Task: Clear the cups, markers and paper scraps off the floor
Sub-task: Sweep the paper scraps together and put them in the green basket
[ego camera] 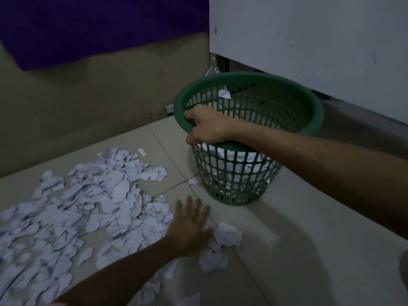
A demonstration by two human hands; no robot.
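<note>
A pale tiled floor [287,250] fills the lower part of the view, dim under low light, meeting a tan wall [99,96] at the back with a dark purple panel [88,25] above it. A grey-white cabinet [309,51] hangs over the upper right, its lower edge just behind the basket

A broad heap of torn paper scraps [77,213] covers the left side of the floor, white pieces with faint blue marks, reaching from the left edge to the middle. A few crumpled scraps [227,237] lie apart from the heap, just right of the left hand

A green plastic basket [304,102] with a lattice wall stands on the floor right of the heap, tilted toward the viewer. White paper shows through its lattice in the lower half, and one scrap [224,93] clings to the inner wall near the rim

The right hand [209,125] comes in from the right and grips the near-left part of the basket rim, its fingers [192,114] curled over the rim into the basket and the thumb outside below it

The left hand [189,226] reaches in from the lower left, palm down, low at the right edge of the heap; its fingers [192,204] are straight and slightly spread, blurred, holding nothing. Whether the palm touches the paper cannot be told
</note>
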